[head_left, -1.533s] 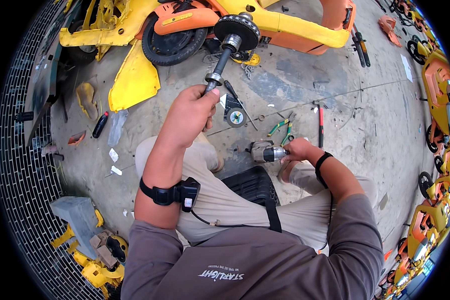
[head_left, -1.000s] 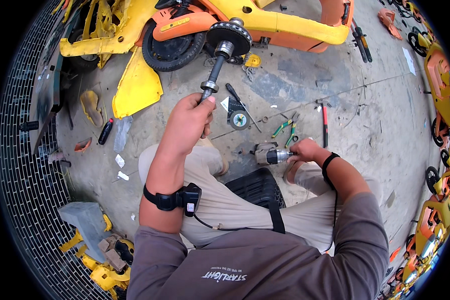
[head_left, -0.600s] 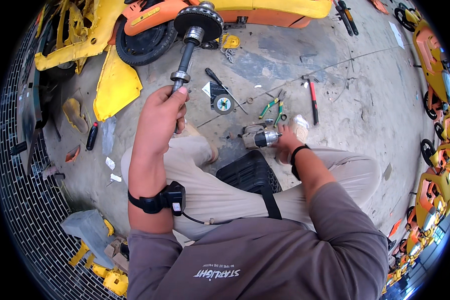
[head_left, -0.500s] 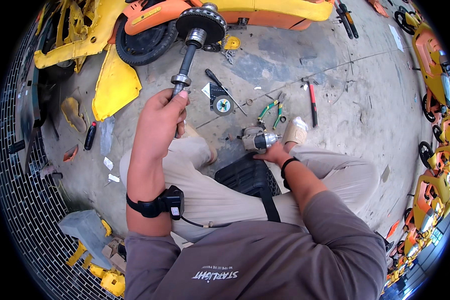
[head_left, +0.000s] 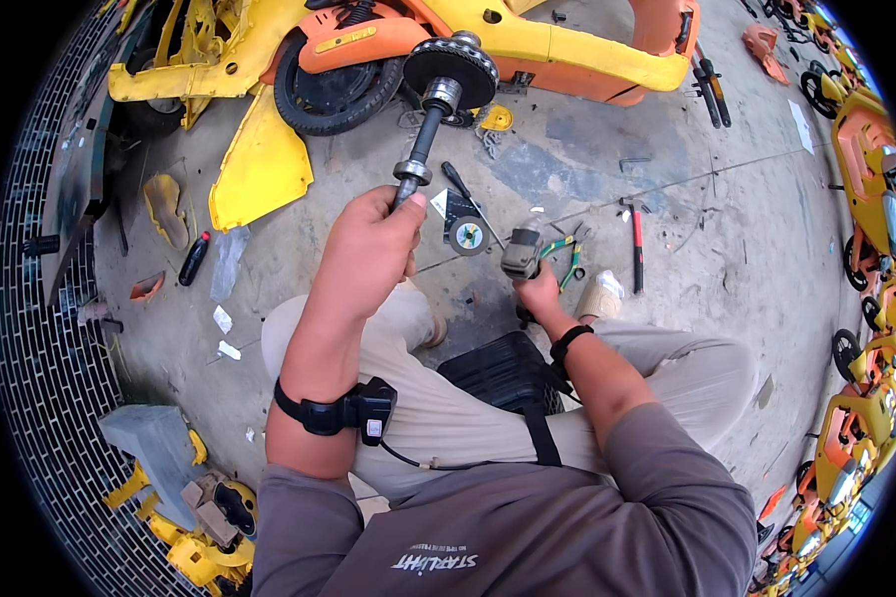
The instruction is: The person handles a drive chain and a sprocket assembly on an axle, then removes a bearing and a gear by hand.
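Note:
My left hand [head_left: 368, 244] is wrapped round the near end of a metal axle shaft [head_left: 425, 137]. This shaft is raised and points away from me, with a bearing ring just beyond my fingers. A dark toothed sprocket [head_left: 476, 68] sits at its far end. In my right hand [head_left: 540, 292] is a grey cordless impact wrench [head_left: 523, 254], gripped by the handle with its nose pointing away. Just to its right lie green-handled pliers [head_left: 573, 261]. To its left are a cutting disc [head_left: 468, 236] and a long screwdriver [head_left: 458, 181].
A yellow and orange scooter body [head_left: 567, 50] and a black-tyred wheel [head_left: 329, 95] lie beyond my hands. A red-handled hammer [head_left: 637, 249] is on the floor to the right. Between my legs stands a black crate-like seat [head_left: 498, 370]. Several scooters [head_left: 866, 149] line the right side.
My right hand has lifted the impact wrench off the floor and turned its nose away from me. The shaft stays in my left hand; the whole view has shifted slightly.

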Tool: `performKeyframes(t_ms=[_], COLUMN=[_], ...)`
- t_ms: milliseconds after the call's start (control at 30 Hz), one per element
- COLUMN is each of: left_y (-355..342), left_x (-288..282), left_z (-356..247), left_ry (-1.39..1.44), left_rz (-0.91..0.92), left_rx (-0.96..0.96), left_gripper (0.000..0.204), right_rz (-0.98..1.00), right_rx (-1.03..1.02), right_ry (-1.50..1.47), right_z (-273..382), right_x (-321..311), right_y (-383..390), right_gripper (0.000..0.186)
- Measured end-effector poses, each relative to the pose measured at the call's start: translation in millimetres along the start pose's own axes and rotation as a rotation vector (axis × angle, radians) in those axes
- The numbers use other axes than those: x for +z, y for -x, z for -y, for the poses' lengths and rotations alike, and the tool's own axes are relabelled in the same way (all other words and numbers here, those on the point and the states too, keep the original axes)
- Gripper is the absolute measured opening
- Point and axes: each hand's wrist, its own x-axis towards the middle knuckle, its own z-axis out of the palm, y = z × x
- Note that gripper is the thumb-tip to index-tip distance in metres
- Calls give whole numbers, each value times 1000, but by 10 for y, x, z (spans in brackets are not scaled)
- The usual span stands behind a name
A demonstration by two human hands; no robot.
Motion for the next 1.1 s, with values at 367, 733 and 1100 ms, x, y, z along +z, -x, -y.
performKeyframes(t_ms=[367,733,1100], left_y=[167,361,466], left_x=[130,166,155], left_z=[-51,-13,-25], left_ry=[181,215,169], left_rz=[180,281,252], left_rx=[7,49,67], left_gripper=[25,25,26], right_rz=[-38,-37,-91], right_rx=[-634,-571,-526], right_ry=[-196,-421,-409], right_z=[1581,1842,2023], right_x=[-139,20,-2], right_y=[464,438,416], right_gripper=[31,46,53])
